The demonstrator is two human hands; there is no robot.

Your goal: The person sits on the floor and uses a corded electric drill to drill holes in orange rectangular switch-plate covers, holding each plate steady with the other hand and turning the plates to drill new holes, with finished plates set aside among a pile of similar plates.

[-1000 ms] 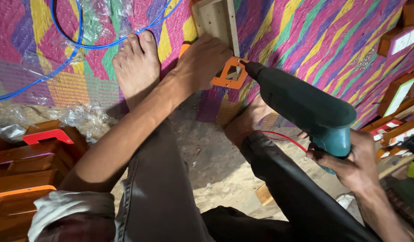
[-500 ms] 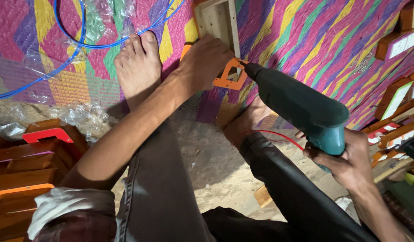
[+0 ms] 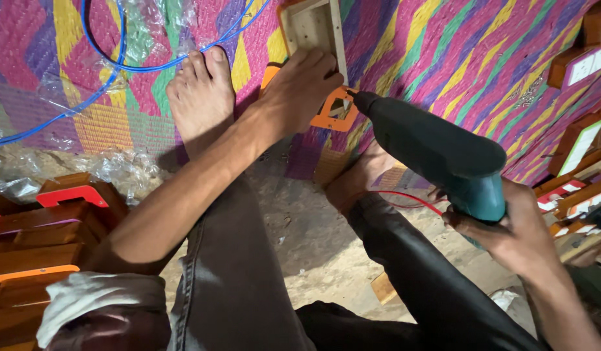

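Note:
My left hand (image 3: pixel 303 88) presses down on an orange plastic plate (image 3: pixel 333 114) and the lower end of a small wooden box (image 3: pixel 313 29) lying on a colourful woven mat (image 3: pixel 443 52). My right hand (image 3: pixel 508 231) grips the handle of a dark teal power drill (image 3: pixel 437 153). The drill's tip touches the orange plate just beside my left fingers. My bare left foot (image 3: pixel 199 97) rests on the mat left of the box, and my right foot (image 3: pixel 362 179) lies under the drill.
A blue cable (image 3: pixel 118 62) loops across the mat at upper left. Stacked wooden boxes with orange and red plates (image 3: pixel 47 227) sit at lower left. More boxes (image 3: pixel 580 149) line the right edge. Crumpled clear plastic (image 3: pixel 118 166) and a red wire (image 3: pixel 411 198) lie on the bare floor.
The drill and my left hand stay in about the same spot on the orange plate; the view has shifted slightly, nothing else visibly moved.

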